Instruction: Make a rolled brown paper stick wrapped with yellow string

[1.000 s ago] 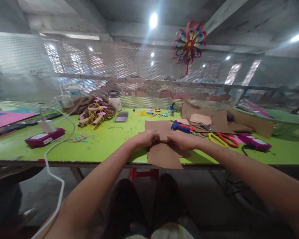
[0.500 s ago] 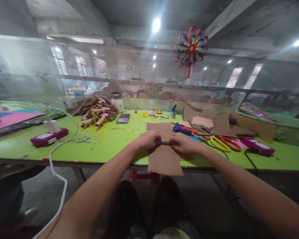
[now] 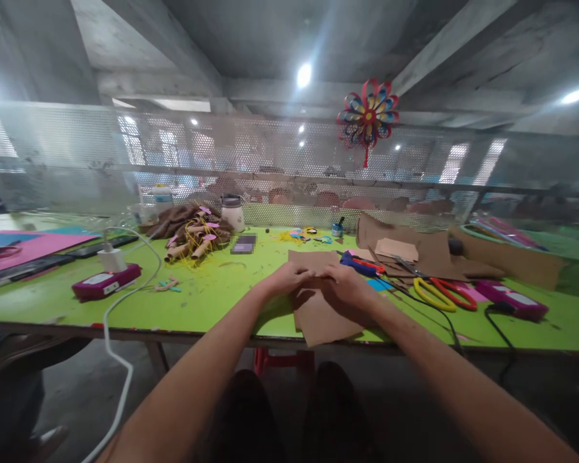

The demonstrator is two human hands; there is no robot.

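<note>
My left hand (image 3: 289,278) and my right hand (image 3: 346,283) meet over brown kraft paper sheets (image 3: 325,318) at the table's front edge. Between my fingertips is a narrow brown paper roll (image 3: 317,281), mostly covered by the fingers of both hands. Both hands are closed on it, one at each end. One sheet lies beneath my hands and reaches a little past the table edge. Just right of my right hand are a blue glue gun (image 3: 356,263) and a blue paper piece (image 3: 380,284).
Scissors with yellow and red handles (image 3: 434,294) lie right, before stacked brown cardboard (image 3: 405,235). Purple power strips (image 3: 107,281) (image 3: 511,300) sit at both sides, with trailing cables. Paper tubes with yellow strands (image 3: 197,241), a phone (image 3: 244,244) and a lidded jar (image 3: 232,213) stand behind.
My hands have drawn closer together, covering more of the roll. The lower brown sheet has turned slightly. The whole view has tilted upward.
</note>
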